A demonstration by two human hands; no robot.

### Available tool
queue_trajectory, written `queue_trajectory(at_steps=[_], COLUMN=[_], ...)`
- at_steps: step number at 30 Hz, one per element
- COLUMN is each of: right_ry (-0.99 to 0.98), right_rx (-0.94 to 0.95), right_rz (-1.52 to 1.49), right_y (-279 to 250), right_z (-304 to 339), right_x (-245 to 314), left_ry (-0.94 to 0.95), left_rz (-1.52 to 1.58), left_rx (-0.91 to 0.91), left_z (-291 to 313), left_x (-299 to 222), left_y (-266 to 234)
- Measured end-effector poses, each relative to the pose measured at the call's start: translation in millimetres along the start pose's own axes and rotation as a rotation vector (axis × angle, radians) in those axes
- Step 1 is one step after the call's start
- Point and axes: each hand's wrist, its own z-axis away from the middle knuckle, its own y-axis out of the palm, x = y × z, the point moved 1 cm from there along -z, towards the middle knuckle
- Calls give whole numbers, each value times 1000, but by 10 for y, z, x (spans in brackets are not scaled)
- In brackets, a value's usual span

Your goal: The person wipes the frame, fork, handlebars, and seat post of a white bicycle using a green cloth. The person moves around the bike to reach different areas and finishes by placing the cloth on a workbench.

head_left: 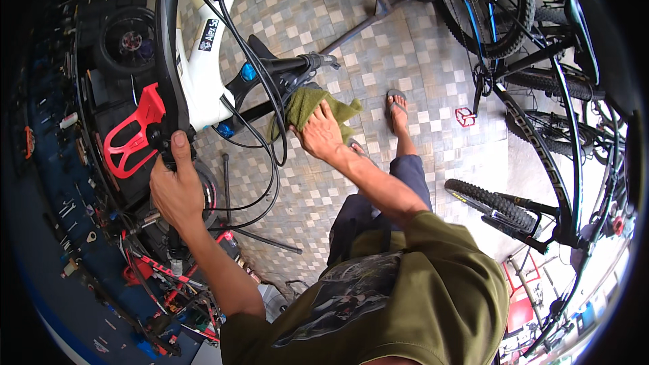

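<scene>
A bicycle with a white frame is at the upper left, with a black fork reaching out to the right and no wheel in the fork. My right hand presses a green cloth against the fork's lower part, fingers bent over the fabric. The cloth hides the part under it. At the left, my left hand is closed around the end of the black curved handlebar, thumb pointing up along it. Beside that hand sits a red plastic piece with cutouts. Black cables loop between my hands.
Several bicycles stand at the right, one with a dark frame. A metal stand leg crosses the tiled floor near the top. Tools hang on a dark blue board at the far left. Bike parts crowd the lower left.
</scene>
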Motion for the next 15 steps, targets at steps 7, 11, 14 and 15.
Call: queue_trajectory(at_steps=[7,11,14,15], right_ry=[-40,84,219,216], right_rx=[37,-106,-54,-33], right_rz=[79,-6,-56,-72], right_y=[44,51,46,97], right_z=[646,176,-182,-157], right_x=[-253,-195,-175,-208], left_ry=[134,228,148,115], left_rz=[38,14,21,29], left_rx=[-98,-167,-111,-92], left_z=[13,41,36,32], left_x=[53,23,-13,-16], left_y=[-11,45,12,5])
